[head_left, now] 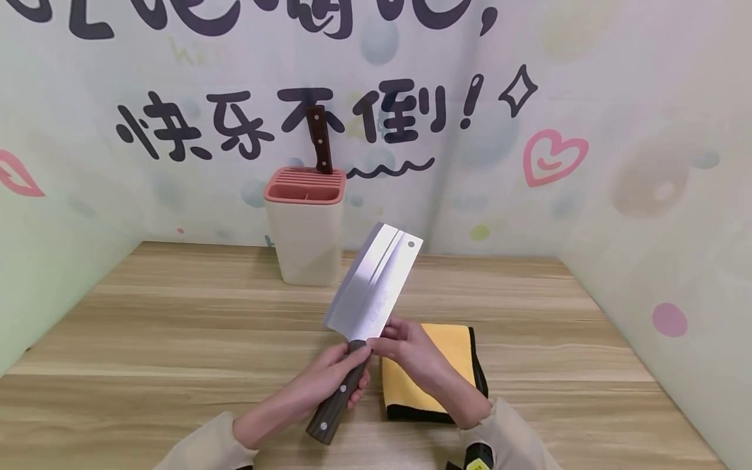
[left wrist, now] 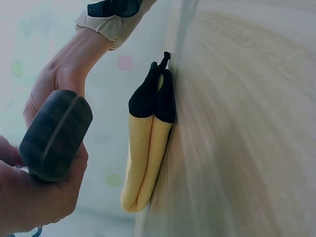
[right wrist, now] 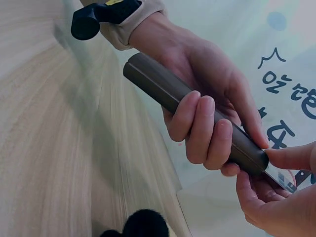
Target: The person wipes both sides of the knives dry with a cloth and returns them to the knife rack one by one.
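The step in hand seems to be a two-handed hold on a cleaver (head_left: 373,281), perhaps to look it over or settle the grip. It is tilted in the air on the person's side of the knife block (head_left: 308,245), blade up and handle (head_left: 330,412) down. The left hand (head_left: 329,375) wraps its fingers around the handle; the right hand (head_left: 411,349) pinches the cleaver where blade meets handle. A yellow cloth (head_left: 405,395), folded with black edging, lies on the table (head_left: 176,339) nearer the person than the knife block and to its right. A dark-handled knife (head_left: 320,140) stands upright in the knife block's slots. Any next move probably calls for a firm left grip, since the blade looks heavy, and for right fingers kept off the cutting edge, which seems to face left.
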`<state>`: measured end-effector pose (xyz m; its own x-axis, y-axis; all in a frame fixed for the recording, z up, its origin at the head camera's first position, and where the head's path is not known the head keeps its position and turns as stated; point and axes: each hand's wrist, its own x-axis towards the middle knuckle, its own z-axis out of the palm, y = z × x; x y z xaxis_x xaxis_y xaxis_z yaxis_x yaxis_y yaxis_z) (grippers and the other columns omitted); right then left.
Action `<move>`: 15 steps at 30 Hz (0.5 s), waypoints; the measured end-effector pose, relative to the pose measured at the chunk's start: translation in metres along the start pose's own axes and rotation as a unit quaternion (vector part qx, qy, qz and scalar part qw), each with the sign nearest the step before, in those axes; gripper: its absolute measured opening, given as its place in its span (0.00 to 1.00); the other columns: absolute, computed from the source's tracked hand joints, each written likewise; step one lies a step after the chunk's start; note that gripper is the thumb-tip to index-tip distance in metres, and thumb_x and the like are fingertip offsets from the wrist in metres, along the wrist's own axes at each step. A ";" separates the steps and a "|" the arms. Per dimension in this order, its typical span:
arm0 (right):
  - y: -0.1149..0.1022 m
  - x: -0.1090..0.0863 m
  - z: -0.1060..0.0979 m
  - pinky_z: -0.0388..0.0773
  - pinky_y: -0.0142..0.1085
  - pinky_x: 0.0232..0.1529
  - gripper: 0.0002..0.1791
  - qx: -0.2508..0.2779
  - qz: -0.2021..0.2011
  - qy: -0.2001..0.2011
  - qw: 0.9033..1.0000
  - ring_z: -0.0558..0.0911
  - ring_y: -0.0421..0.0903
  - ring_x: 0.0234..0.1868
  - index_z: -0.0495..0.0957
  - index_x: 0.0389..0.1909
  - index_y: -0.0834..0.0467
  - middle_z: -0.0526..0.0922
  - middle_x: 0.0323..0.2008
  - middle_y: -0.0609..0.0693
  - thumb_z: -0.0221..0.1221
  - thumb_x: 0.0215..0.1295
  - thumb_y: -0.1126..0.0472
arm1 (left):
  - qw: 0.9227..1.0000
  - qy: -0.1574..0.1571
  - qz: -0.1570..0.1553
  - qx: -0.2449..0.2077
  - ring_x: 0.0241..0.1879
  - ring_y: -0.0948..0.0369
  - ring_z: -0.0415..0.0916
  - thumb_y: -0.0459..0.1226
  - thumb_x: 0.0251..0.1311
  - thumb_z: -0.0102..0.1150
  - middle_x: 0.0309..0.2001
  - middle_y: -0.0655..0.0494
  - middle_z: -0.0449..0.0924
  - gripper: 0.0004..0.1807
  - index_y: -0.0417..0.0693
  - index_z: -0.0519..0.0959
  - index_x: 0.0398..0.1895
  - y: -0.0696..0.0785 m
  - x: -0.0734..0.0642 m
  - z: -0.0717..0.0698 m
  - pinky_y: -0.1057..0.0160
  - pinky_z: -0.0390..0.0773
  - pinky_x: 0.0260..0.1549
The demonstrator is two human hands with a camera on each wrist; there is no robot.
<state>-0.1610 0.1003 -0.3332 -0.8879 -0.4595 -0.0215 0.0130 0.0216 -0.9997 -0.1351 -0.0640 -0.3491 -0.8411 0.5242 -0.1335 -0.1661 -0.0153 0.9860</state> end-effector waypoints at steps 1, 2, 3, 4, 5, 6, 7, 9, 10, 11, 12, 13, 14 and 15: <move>0.000 0.000 -0.001 0.72 0.38 0.51 0.23 -0.001 0.000 0.001 1.000 0.76 0.44 0.46 0.63 0.54 0.73 0.75 0.48 0.65 0.51 0.58 0.68 | 1.000 0.005 -0.002 0.003 0.15 0.65 0.65 0.49 0.64 0.44 0.20 0.55 0.67 0.23 0.34 0.64 0.37 0.000 0.001 0.000 0.70 0.69 0.15; -0.001 -0.001 -0.001 0.72 0.38 0.51 0.23 -0.003 0.001 0.003 1.000 0.76 0.44 0.46 0.63 0.54 0.72 0.75 0.49 0.64 0.52 0.59 0.68 | 1.000 0.008 -0.003 0.004 0.15 0.66 0.65 0.51 0.63 0.43 0.20 0.56 0.67 0.25 0.33 0.65 0.37 0.000 0.002 0.001 0.70 0.69 0.15; -0.001 -0.001 -0.002 0.71 0.38 0.51 0.23 -0.003 0.002 0.005 1.000 0.76 0.44 0.47 0.63 0.54 0.72 0.75 0.49 0.64 0.52 0.59 0.67 | 1.000 0.011 -0.006 0.003 0.14 0.66 0.65 0.53 0.63 0.42 0.19 0.56 0.67 0.26 0.33 0.65 0.37 0.000 0.003 0.001 0.70 0.69 0.15; -0.001 -0.001 -0.002 0.71 0.38 0.51 0.23 -0.001 0.003 0.008 1.000 0.76 0.44 0.47 0.63 0.54 0.72 0.75 0.49 0.64 0.52 0.59 0.67 | 1.000 0.012 -0.007 0.001 0.14 0.66 0.66 0.53 0.63 0.42 0.19 0.56 0.67 0.27 0.33 0.65 0.37 0.000 0.004 0.002 0.70 0.69 0.15; -0.001 -0.002 -0.002 0.71 0.38 0.51 0.23 0.001 0.003 0.012 1.000 0.76 0.45 0.47 0.63 0.54 0.73 0.74 0.49 0.64 0.52 0.59 0.67 | 1.000 0.012 -0.007 0.000 0.15 0.65 0.66 0.53 0.63 0.42 0.19 0.55 0.68 0.27 0.33 0.65 0.38 0.000 0.004 0.002 0.70 0.69 0.15; -0.001 -0.002 -0.002 0.71 0.38 0.52 0.23 0.005 0.004 0.015 1.000 0.76 0.45 0.47 0.63 0.54 0.73 0.74 0.49 0.64 0.51 0.59 0.67 | 1.000 0.010 -0.011 -0.006 0.15 0.65 0.67 0.53 0.63 0.42 0.19 0.55 0.68 0.27 0.33 0.65 0.39 0.000 0.005 0.002 0.69 0.71 0.15; -0.001 -0.002 -0.003 0.71 0.38 0.52 0.23 0.010 0.004 0.018 1.000 0.76 0.45 0.47 0.63 0.55 0.73 0.74 0.49 0.65 0.51 0.59 0.68 | 1.000 0.006 -0.014 -0.012 0.15 0.64 0.68 0.53 0.63 0.42 0.19 0.55 0.69 0.27 0.33 0.64 0.39 0.000 0.005 0.002 0.68 0.72 0.16; -0.001 -0.003 -0.003 0.71 0.38 0.52 0.23 0.020 0.001 0.019 1.000 0.76 0.46 0.48 0.62 0.55 0.74 0.73 0.50 0.66 0.50 0.59 0.69 | 1.000 0.001 -0.021 -0.020 0.15 0.64 0.69 0.53 0.63 0.41 0.18 0.54 0.70 0.27 0.34 0.63 0.41 -0.001 0.006 0.002 0.67 0.74 0.16; -0.001 -0.004 -0.003 0.71 0.38 0.52 0.23 0.023 0.000 0.019 1.000 0.75 0.46 0.48 0.61 0.55 0.74 0.73 0.50 0.66 0.50 0.59 0.70 | 1.000 0.000 -0.021 -0.020 0.15 0.64 0.69 0.53 0.63 0.41 0.18 0.54 0.70 0.27 0.34 0.63 0.41 -0.001 0.006 0.003 0.67 0.74 0.16; -0.001 -0.004 -0.003 0.71 0.38 0.52 0.23 0.025 -0.002 0.019 1.000 0.75 0.47 0.49 0.61 0.55 0.74 0.72 0.50 0.67 0.50 0.60 0.70 | 0.999 0.000 -0.025 -0.021 0.14 0.64 0.69 0.54 0.63 0.41 0.18 0.54 0.70 0.27 0.34 0.63 0.41 -0.001 0.006 0.002 0.67 0.74 0.16; 0.000 -0.004 -0.003 0.71 0.38 0.52 0.23 0.027 -0.004 0.018 0.999 0.75 0.47 0.49 0.60 0.56 0.74 0.72 0.50 0.67 0.50 0.60 0.70 | 0.999 0.002 -0.029 -0.020 0.14 0.65 0.68 0.54 0.62 0.42 0.18 0.55 0.69 0.28 0.34 0.63 0.41 -0.001 0.007 0.002 0.68 0.73 0.15; 0.000 -0.003 -0.004 0.71 0.38 0.52 0.23 0.029 -0.007 0.019 0.999 0.75 0.47 0.49 0.60 0.56 0.74 0.72 0.51 0.67 0.50 0.60 0.70 | 0.999 0.004 -0.027 -0.016 0.13 0.65 0.67 0.54 0.62 0.42 0.18 0.55 0.68 0.28 0.35 0.63 0.41 -0.001 0.007 0.002 0.69 0.72 0.14; 0.001 -0.003 -0.004 0.71 0.38 0.52 0.23 0.030 -0.008 0.021 0.999 0.75 0.47 0.49 0.60 0.56 0.74 0.72 0.50 0.67 0.50 0.60 0.70 | 1.000 0.006 -0.026 -0.010 0.13 0.66 0.65 0.55 0.62 0.41 0.18 0.55 0.67 0.27 0.35 0.63 0.40 -0.002 0.007 0.002 0.70 0.70 0.13; 0.002 -0.003 -0.004 0.71 0.38 0.52 0.23 0.031 -0.009 0.022 0.999 0.75 0.47 0.49 0.61 0.56 0.74 0.72 0.50 0.67 0.50 0.60 0.70 | 1.000 0.011 -0.028 -0.006 0.12 0.66 0.64 0.55 0.62 0.42 0.18 0.56 0.66 0.28 0.35 0.64 0.40 -0.002 0.008 0.002 0.71 0.69 0.12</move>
<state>-0.1603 0.1046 -0.3348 -0.9076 -0.4198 -0.0047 0.0243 -0.0413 -0.9989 -0.1403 -0.0577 -0.3516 -0.8415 0.5058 -0.1898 -0.2185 0.0027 0.9758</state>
